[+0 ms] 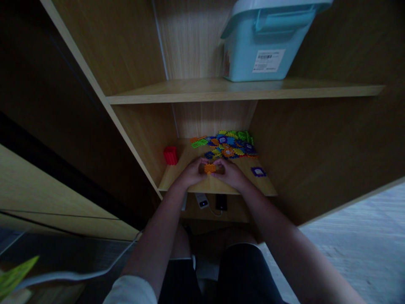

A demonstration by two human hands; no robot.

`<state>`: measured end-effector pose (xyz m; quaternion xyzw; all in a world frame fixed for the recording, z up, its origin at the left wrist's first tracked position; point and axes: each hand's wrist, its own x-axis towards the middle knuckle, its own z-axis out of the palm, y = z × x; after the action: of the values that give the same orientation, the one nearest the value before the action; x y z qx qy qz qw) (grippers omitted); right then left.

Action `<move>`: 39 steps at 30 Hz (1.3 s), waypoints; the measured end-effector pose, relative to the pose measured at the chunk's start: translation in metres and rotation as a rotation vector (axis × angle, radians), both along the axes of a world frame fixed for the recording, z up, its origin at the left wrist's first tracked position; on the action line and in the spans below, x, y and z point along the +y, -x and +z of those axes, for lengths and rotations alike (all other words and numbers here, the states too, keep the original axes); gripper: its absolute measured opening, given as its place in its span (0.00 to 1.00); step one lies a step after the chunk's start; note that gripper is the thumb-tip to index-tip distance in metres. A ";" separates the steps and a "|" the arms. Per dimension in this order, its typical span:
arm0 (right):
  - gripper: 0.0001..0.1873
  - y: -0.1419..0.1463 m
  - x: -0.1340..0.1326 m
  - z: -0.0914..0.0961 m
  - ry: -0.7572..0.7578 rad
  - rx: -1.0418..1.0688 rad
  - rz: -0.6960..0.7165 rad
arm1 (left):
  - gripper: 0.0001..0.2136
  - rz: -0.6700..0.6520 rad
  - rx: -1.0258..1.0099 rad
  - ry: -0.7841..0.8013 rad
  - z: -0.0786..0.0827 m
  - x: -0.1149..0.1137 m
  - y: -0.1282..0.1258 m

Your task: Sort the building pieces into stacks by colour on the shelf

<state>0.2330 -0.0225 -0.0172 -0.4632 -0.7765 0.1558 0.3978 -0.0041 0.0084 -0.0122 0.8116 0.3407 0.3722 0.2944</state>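
Between my two hands is a small orange block with toothed edges (209,169), which looks like interlocking plastic building pieces. My left hand (195,171) pinches it from the left side, and my right hand (228,172) grips it from the right. Both hands are over the front part of the wooden shelf (177,182). Just behind them lies a pile of colourful toothed building pieces (232,145) in green, yellow, blue and orange. To the left stands a red block (171,156), and a purple piece with a white window pattern (258,172) lies to the right.
A light blue lidded bin (261,42) stands on the upper shelf (202,93). Beneath the working shelf are a white device (201,200) and a black phone-like object (221,202) with a cable. Cabinet walls close in the shelf on both sides.
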 end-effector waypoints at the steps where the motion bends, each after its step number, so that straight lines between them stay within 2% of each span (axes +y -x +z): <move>1: 0.19 0.000 0.000 0.000 0.001 0.005 0.004 | 0.27 -0.002 -0.004 0.001 0.000 0.000 0.000; 14: 0.18 -0.001 0.001 0.000 -0.001 0.034 0.022 | 0.26 -0.019 0.000 -0.029 0.000 0.001 0.001; 39: 0.19 -0.001 0.002 0.000 0.002 0.018 0.015 | 0.25 0.035 0.054 -0.063 0.001 -0.001 0.001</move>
<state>0.2342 -0.0208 -0.0176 -0.4562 -0.7762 0.1638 0.4031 -0.0053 0.0072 -0.0113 0.8242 0.3506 0.3658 0.2530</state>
